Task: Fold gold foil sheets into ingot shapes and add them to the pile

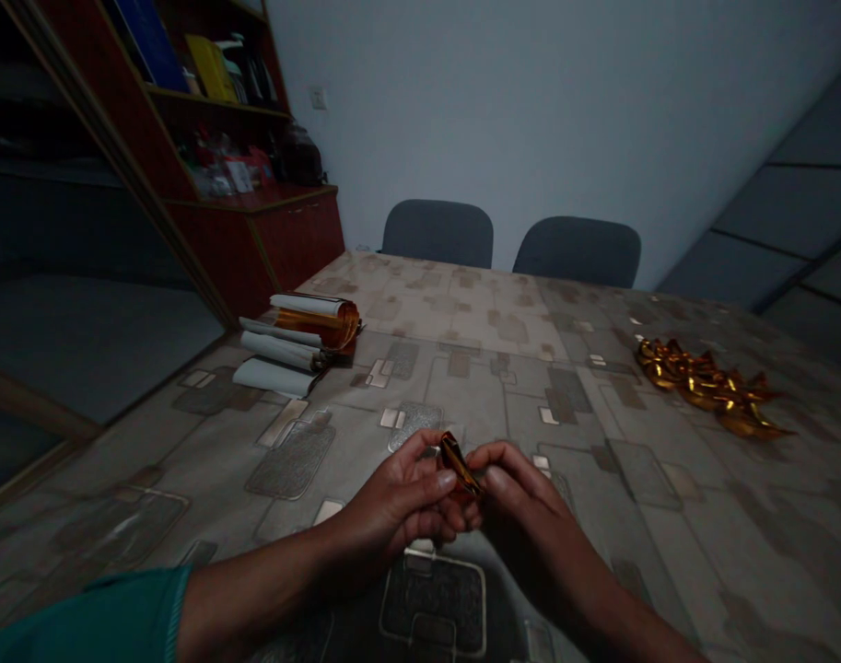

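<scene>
Close to the table's near side, a small folded piece of gold foil paper point(457, 460) is held between both hands. My left hand point(420, 497) grips it from the left, its thumb and fingers closed round the folded strip. From the other side, my right hand point(513, 479) pinches the lower right end between thumb and fingertips. A group of folded gold foil paper pieces point(710, 382) lies at the right of the table. At the left rest curled stacks of gold foil paper sheets point(309, 331) with whitish backs.
A patterned cloth point(461, 350) covers the table. Two grey chairs point(438, 230) stand at its far side, by the wall. A reddish wooden cabinet point(296, 235) with items on its shelves is at the back left.
</scene>
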Action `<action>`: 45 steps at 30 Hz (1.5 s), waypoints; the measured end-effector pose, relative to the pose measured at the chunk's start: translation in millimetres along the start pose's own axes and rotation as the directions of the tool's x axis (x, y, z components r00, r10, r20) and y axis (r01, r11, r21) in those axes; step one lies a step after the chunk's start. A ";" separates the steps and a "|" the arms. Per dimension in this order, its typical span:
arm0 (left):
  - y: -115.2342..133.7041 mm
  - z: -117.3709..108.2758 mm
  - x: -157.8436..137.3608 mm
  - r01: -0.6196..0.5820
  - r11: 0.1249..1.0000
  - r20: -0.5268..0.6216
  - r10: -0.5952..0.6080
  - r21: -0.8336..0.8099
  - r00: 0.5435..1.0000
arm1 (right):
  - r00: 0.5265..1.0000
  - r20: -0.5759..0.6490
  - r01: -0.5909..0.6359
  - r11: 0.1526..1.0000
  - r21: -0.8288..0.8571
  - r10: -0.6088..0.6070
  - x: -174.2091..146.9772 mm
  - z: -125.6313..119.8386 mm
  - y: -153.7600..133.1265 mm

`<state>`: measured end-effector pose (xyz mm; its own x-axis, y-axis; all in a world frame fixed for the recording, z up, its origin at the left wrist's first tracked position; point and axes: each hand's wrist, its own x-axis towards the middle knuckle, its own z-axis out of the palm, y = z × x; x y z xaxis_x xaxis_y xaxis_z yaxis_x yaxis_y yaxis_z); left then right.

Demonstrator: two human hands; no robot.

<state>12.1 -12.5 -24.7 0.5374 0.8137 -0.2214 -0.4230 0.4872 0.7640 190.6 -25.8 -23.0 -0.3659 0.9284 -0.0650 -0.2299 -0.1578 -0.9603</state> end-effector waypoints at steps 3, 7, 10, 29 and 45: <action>-0.7 -0.1 0.7 -0.036 0.999 -0.040 0.036 -0.001 0.999 | 1.000 -0.004 0.029 0.999 -0.042 -0.029 -2.2 3.6 0.2; -1.9 -2.3 2.5 -0.087 0.996 -0.022 0.087 0.037 0.996 | 0.991 -0.072 0.098 0.983 -0.157 -0.111 -2.1 5.1 -2.0; -0.6 -3.5 2.8 -0.113 0.988 -0.037 0.118 0.104 0.992 | 0.978 -0.128 0.129 0.961 -0.246 -0.164 -1.5 2.1 -4.5; 4.8 -3.4 -0.4 -0.217 0.911 -0.184 0.295 0.350 0.938 | 0.952 -0.262 0.076 0.950 -0.304 -0.160 3.3 -7.5 -6.7; 0.1 -6.0 0.5 -0.216 0.864 -0.226 0.346 0.454 0.910 | 0.911 -0.141 0.218 0.744 -0.632 -0.387 2.2 -6.2 -5.9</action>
<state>8.0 -10.1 -28.4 0.1778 0.9813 -0.0739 -0.1507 0.1013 0.9834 196.7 -20.7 -19.1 -0.1178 0.9545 0.2740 0.3196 0.2976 -0.8996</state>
